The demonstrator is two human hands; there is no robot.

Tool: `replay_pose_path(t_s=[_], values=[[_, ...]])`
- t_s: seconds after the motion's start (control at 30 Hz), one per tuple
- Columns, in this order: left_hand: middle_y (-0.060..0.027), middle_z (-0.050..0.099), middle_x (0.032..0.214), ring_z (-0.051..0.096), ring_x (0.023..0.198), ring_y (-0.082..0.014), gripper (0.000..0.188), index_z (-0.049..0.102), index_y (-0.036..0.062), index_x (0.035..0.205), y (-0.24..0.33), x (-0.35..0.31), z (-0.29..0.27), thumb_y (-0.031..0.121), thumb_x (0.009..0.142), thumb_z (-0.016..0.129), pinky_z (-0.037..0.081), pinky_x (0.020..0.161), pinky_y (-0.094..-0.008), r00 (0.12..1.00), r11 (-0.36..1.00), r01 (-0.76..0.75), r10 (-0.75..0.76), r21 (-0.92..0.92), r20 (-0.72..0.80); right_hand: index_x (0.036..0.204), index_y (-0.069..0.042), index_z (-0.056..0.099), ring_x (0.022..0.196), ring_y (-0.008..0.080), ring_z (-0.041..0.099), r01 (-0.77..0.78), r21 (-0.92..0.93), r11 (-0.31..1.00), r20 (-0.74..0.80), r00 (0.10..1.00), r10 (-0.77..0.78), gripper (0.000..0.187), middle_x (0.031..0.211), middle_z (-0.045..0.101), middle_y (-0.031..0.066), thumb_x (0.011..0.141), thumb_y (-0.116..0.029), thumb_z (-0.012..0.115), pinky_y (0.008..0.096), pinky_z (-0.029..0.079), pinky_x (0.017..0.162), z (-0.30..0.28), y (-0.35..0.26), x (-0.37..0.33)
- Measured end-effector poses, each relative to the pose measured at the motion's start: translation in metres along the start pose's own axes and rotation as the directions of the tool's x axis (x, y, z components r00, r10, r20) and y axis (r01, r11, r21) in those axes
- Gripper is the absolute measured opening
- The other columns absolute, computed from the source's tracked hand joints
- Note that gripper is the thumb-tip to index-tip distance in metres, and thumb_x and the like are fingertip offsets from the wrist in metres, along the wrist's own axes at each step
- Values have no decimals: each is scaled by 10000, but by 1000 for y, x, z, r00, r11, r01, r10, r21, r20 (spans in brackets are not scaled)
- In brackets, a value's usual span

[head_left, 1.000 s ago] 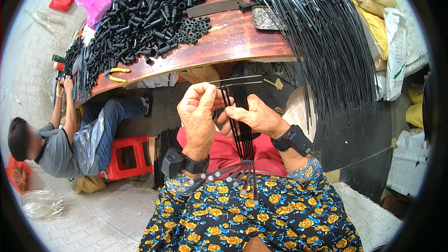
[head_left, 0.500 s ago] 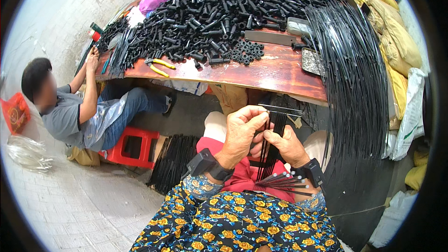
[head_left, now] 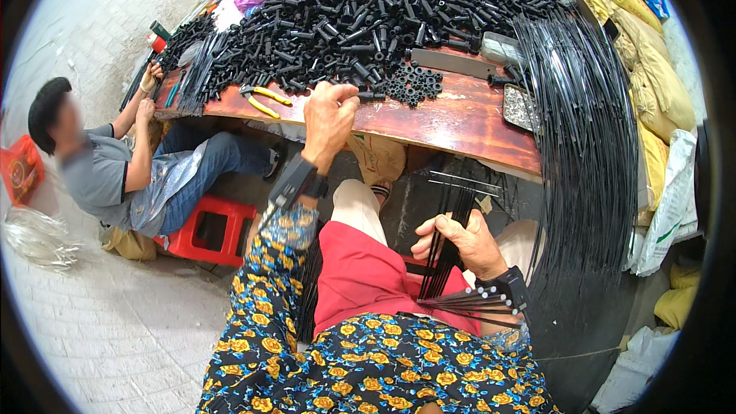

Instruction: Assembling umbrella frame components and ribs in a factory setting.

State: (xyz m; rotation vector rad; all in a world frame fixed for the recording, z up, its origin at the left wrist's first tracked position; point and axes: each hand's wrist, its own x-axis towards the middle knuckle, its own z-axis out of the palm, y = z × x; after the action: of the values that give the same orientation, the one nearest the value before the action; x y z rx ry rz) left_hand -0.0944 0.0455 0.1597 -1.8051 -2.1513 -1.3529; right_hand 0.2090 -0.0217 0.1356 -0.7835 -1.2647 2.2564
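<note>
My right hand is closed round a bundle of thin black rods over my lap. Pale round tips fan out from the bundle's lower end beside my wrist. Two thin, shiny rods lie crosswise near its upper end. My left hand is over the table's near edge, fingers curled in, beside a black tube. Whatever its fingertips may hold is hidden. Behind it spreads a large heap of short black tubes, next to a cluster of small black rings.
Yellow-handled pliers and a flat grey bar lie on the reddish wooden table. Long black rods hang over its right side. To the left, a co-worker sits by a red stool. Yellow sacks stand right.
My left hand has left the rods and moved up and left to the table's edge. My right hand stays round the bundle. The co-worker's hands have moved apart.
</note>
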Motion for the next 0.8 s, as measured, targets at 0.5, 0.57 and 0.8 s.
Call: replay_pose_path(t_s=[0.5,0.57,0.8], values=[[-232,577,984,623,857,-406,196,674,28,837,13,38,9,160,696,642,493,743,-476,947,847,-147,-28,511,319,987,55,650,718,205,701,37,8,999,1,999,-37,371,820,705,173,955,-308,580,320,579,653,3,-1,2],[-217,579,973,621,867,-390,200,667,38,839,16,38,10,172,691,657,492,750,-466,933,814,-188,-28,550,359,986,52,652,716,203,700,38,12,999,-7,999,-38,368,818,705,169,955,-308,580,320,579,653,3,-1,-1],[-230,569,976,616,880,-402,159,664,34,839,10,33,7,117,714,612,488,748,-476,906,786,-307,68,536,418,977,39,658,701,177,692,59,-26,998,-3,998,-59,370,816,709,154,959,-320,569,279,556,618,5,1,-2]])
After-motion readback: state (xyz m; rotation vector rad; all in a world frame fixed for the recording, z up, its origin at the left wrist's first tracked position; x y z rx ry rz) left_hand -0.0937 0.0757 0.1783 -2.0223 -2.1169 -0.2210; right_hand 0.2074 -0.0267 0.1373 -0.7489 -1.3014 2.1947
